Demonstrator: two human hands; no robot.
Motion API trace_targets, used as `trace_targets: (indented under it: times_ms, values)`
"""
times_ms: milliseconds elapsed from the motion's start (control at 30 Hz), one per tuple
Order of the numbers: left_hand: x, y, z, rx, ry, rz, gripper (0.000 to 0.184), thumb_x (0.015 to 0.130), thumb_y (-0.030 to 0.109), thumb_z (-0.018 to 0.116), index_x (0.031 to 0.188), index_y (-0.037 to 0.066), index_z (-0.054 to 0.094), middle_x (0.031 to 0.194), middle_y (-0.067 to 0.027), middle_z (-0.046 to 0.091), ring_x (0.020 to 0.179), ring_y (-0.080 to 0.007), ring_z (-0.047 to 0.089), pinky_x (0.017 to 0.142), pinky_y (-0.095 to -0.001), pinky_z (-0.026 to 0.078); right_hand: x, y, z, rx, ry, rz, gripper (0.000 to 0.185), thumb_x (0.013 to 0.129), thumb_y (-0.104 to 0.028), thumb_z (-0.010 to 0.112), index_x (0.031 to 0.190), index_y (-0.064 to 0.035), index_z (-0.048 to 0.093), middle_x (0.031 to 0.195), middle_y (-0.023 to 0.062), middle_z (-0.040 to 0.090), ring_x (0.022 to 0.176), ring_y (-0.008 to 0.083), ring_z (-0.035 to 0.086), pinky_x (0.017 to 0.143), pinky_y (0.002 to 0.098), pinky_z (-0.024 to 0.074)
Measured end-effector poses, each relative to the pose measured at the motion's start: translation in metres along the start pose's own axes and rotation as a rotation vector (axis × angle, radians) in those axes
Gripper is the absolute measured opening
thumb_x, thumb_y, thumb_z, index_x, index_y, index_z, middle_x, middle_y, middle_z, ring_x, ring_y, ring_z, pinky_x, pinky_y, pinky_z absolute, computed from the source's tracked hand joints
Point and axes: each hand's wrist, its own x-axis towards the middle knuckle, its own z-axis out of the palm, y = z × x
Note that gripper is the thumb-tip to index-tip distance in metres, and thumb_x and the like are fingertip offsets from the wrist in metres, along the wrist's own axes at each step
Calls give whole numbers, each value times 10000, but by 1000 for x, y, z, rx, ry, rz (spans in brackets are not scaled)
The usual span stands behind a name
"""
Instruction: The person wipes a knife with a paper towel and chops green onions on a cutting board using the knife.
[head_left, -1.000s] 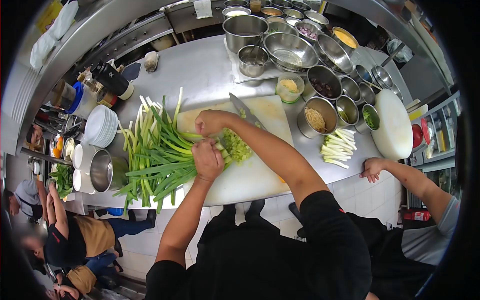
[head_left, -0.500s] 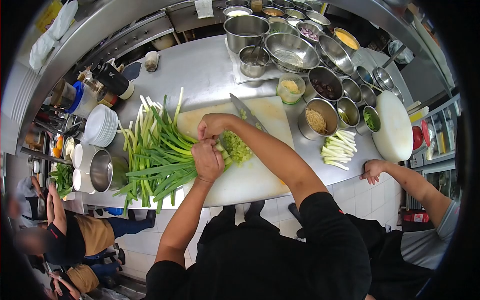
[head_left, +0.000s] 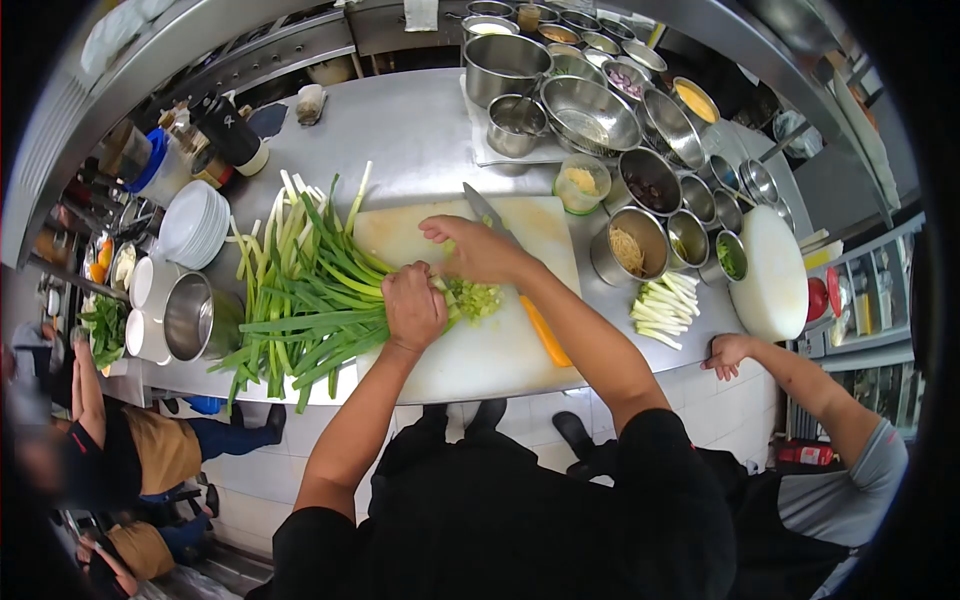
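Note:
My left hand (head_left: 413,308) is closed around the bunch of green onions (head_left: 315,290), at the cut end on the board's left half. Just up and to the right, my right hand (head_left: 478,248) is open above the cutting board (head_left: 450,365), fingers stretched leftward and nothing visible in them. Chopped green onion pieces (head_left: 478,300) lie beside the left hand, partly covered by my right hand and wrist. A knife with an orange handle (head_left: 543,332) rests on the board, its middle hidden beneath my right forearm.
White green onion stalks (head_left: 665,312) lie right of the board, near a pot of pale strips (head_left: 628,247) and several metal bowls. Stacked plates (head_left: 192,225) and a steel pot (head_left: 203,318) stand left. Another person's hand (head_left: 728,356) rests at the counter's right edge.
My right hand has lifted off from beside my left hand and moved up and right, its fingers opening out. More of the knife's orange handle shows. My left hand stays on the green onions.

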Motion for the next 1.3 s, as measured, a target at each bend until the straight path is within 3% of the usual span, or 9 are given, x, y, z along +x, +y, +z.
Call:
trace_targets:
  times_ms: [67,200,433,633,733,833,900,933,1300]
  values:
    - [0,-1,0,-15,-22,-41,313,838,70,523,1136,-22,548,916,-144,605,861,-349,575,877,-481,384,-30,-23,9,-177,119,-193,1050,708,-236,893,1520,41,288,1487,297,435,1400,381,433,1178,450,349]
    - [-4,-8,3,-32,-101,-56,372,895,145,563,1225,-25,546,1030,-163,596,937,-346,583,871,-469,375,-33,-14,52,-360,55,-236,1487,518,-284,986,1595,-19,-5,1597,300,209,1501,488,187,1237,486,235]
    - [-6,-7,0,-105,46,15,315,925,139,543,1176,-52,530,1066,-249,552,906,-430,536,828,-500,396,-20,4,68,-304,58,-374,1499,519,-278,987,1596,-21,-24,1504,314,328,1390,493,352,1171,512,321]
    - [2,-3,-6,-511,34,-430,244,949,81,518,1150,-58,505,1118,-232,546,943,-413,550,901,-501,443,-17,7,73,-265,117,-454,1439,556,-294,969,1587,10,13,1348,296,479,1232,472,489,1072,491,407]
    - [15,-25,-3,-633,171,-501,284,957,91,521,1191,-69,496,1166,-242,551,1033,-398,566,964,-479,442,-22,6,71,-363,-1,-217,1320,567,-340,961,1551,50,172,1286,278,511,1176,452,517,1027,491,432]
    - [49,-42,-69,-405,-136,-362,685,894,386,724,1315,-86,462,1311,-291,513,1234,-412,508,1089,-479,373,-22,5,71,-406,58,-302,1185,567,-389,953,1465,72,333,1223,258,532,1138,434,530,998,489,439]
    - [47,-54,-85,193,-653,242,1134,680,695,793,1370,-125,422,1420,-308,459,1383,-429,407,1207,-514,236,-23,6,69,-402,48,-329,1104,586,-422,938,1409,71,391,1240,253,523,1161,423,521,1005,476,435]
    - [42,-55,-84,270,-889,224,1414,498,849,767,1406,-160,369,1486,-324,400,1455,-436,317,1237,-562,129,-23,7,69,-404,42,-330,1104,586,-422,938,1409,71,391,1240,253,523,1161,423,521,1005,476,435]
    - [34,-53,-81,325,-968,214,1118,552,685,861,1272,-79,478,1240,-229,536,1267,-392,488,1175,-587,250,-16,-10,56,-840,-60,-386,1062,613,-477,910,1404,22,406,1273,211,533,1249,387,490,1053,491,390]
